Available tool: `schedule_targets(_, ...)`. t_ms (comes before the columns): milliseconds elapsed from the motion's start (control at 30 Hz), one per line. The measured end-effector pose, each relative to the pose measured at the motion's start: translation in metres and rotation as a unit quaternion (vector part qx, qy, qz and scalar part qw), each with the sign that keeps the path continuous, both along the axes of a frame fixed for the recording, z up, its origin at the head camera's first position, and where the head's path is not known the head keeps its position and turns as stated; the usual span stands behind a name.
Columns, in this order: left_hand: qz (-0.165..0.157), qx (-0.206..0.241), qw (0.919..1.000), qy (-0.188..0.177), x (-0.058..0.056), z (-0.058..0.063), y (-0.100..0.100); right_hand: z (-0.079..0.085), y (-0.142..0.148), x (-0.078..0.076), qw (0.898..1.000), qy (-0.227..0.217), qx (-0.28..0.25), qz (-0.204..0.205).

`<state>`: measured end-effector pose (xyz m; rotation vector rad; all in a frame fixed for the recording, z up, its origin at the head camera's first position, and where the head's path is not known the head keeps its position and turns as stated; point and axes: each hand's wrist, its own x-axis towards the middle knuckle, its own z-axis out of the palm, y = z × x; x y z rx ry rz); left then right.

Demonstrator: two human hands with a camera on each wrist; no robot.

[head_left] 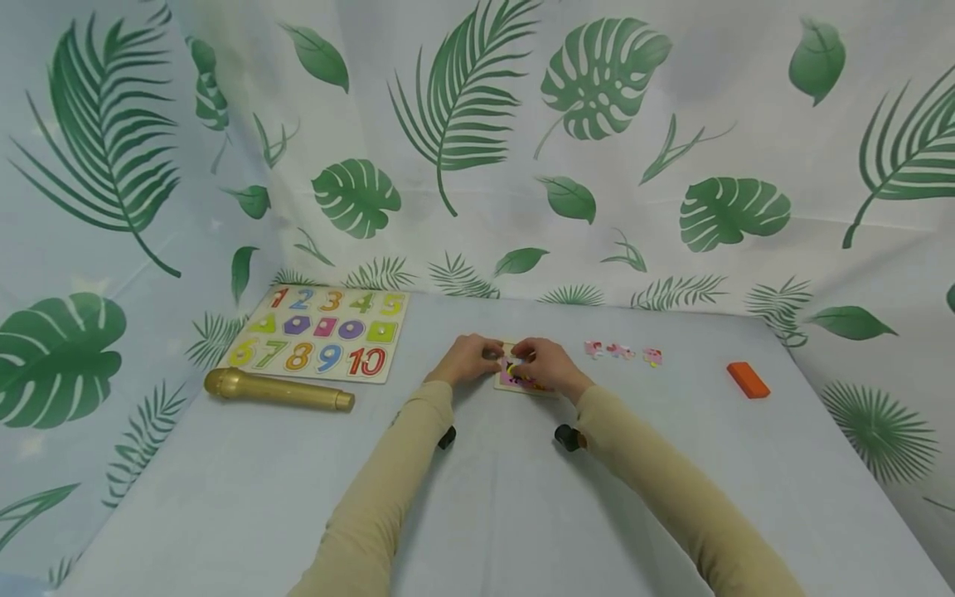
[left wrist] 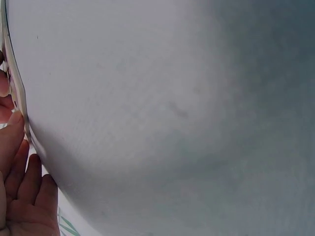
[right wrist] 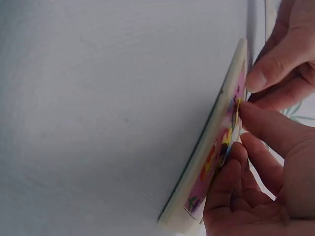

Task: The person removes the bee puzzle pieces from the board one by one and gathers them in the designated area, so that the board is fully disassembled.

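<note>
1. Head view: a small puzzle board (right wrist: 184,196) is set on the pale worktop (head_left: 492,514), between the two hands.
2. The board's left edge is pinched by the left hand (head_left: 472,358), its thumb laid over the rim.
3. A puzzle piece (right wrist: 236,118) is held at the board's face between thumb and fingers of the right hand (head_left: 548,365).
4. Loose pink pieces (head_left: 620,351) are scattered to the right, with an orange block (head_left: 748,380) beyond them.
5. At left, a number board (head_left: 317,340) is seen behind a gold microphone (head_left: 279,390).
</note>
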<state>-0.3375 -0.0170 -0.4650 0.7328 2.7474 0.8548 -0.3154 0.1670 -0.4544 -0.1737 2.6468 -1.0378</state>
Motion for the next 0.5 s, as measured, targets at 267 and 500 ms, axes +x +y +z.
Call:
schedule_targets(267, 0.003, 0.003, 1.0000, -0.007, 0.0015, 0.0010, 0.0001, -0.0007, -0.0024, 0.0001, 0.999, 0.028, 0.018, 0.028)
schedule_targets(500, 0.001, 0.000, 1.0000, -0.006, 0.0022, 0.0023, -0.0004, -0.0009, -0.0023, -0.0006, 0.998, 0.032, 0.030, 0.040)
